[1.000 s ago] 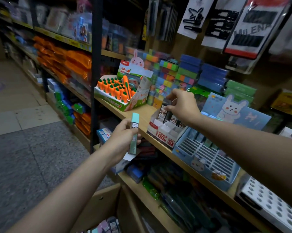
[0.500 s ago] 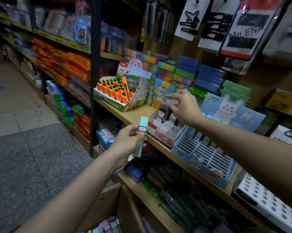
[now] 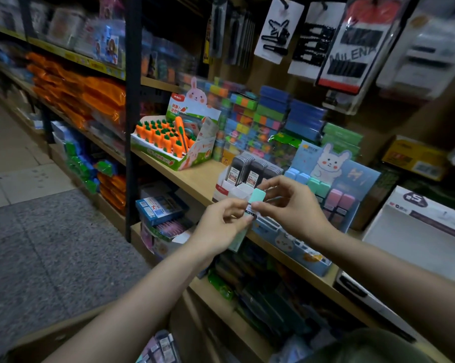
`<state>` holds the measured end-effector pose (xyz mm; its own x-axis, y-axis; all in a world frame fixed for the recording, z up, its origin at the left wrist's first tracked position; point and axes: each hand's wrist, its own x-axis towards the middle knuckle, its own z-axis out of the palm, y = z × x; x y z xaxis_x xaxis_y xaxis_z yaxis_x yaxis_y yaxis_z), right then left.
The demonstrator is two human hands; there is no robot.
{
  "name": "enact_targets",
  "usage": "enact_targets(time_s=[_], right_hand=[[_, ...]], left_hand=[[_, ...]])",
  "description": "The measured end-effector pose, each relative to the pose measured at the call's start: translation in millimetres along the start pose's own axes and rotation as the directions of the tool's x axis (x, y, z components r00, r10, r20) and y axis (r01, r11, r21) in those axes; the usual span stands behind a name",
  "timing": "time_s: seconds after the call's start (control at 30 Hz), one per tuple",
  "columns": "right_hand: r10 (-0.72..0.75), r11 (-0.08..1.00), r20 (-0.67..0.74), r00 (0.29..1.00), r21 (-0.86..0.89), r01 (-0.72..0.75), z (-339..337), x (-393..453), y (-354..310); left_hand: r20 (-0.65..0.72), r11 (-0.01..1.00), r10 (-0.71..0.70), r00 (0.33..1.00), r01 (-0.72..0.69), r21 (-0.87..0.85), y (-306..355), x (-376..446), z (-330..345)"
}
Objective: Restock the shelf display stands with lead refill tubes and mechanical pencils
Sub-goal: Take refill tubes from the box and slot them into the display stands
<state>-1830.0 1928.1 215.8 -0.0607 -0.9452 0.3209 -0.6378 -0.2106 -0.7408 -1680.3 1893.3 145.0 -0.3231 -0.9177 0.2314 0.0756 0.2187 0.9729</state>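
Single view from my head, angled forward and down along the wooden shelf (image 3: pixel 195 179), close on my hands; aisle floor (image 3: pixel 37 244) at left.

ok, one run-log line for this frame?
phase: handover in front of shelf | left hand: holds mint refill tube | right hand: pinches its top | blue bunny stand: partly stocked

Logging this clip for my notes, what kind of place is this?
Most likely a stationery shop aisle. Wooden shelves carry a carrot-themed display box, stacked colourful eraser packs and a bunny display stand, with hair clip cards hanging above.
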Motion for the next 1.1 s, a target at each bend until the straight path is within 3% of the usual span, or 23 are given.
enact_targets(time_s=[0.07, 0.13, 0.2, 0.3, 0.47, 0.7, 1.1], right_hand=[[-0.006, 1.0, 0.004, 1.0, -0.011, 0.006, -11.3, 1.4, -3.3], [-0.012, 1.0, -0.052, 0.999, 0.009, 0.012, -31.4, 8.7, -7.0], [-0.037, 0.997, -0.153, 0.988, -0.07, 0.026, -58.1, 19.2, -8.3], [-0.092, 0.958, -0.24, 0.967, -0.287, 0.019, -91.8, 28.3, 0.2], [-0.118, 0.859, -0.174, 0.978, -0.511, 0.013, -100.1, 20.7, 27.9], [-0.181, 0.807, -0.194, 0.964, -0.59, 0.033, -93.9, 21.4, 47.9], [-0.196, 0.767, -0.199, 0.96, -0.642, 0.024, -104.4, 21.5, 52.6]], left_hand=[[0.015, 0.996, 0.042, 0.999, -0.043, 0.083, -2.6, 1.2, 3.0], [0.053, 0.942, 0.129, 0.99, -0.14, 0.306, -7.4, 1.3, 3.8], [0.156, 0.781, 0.225, 0.962, -0.274, 0.561, -14.7, -0.2, 3.7], [0.316, 0.568, 0.249, 0.915, -0.403, 0.718, -23.7, -2.9, 8.2], [0.39, 0.463, 0.164, 0.906, -0.42, 0.78, -35.0, -2.0, 20.3], [0.399, 0.385, 0.177, 0.9, -0.436, 0.814, -40.3, -5.5, 18.2], [0.379, 0.348, 0.182, 0.907, -0.42, 0.838, -37.5, 2.1, 9.2]])
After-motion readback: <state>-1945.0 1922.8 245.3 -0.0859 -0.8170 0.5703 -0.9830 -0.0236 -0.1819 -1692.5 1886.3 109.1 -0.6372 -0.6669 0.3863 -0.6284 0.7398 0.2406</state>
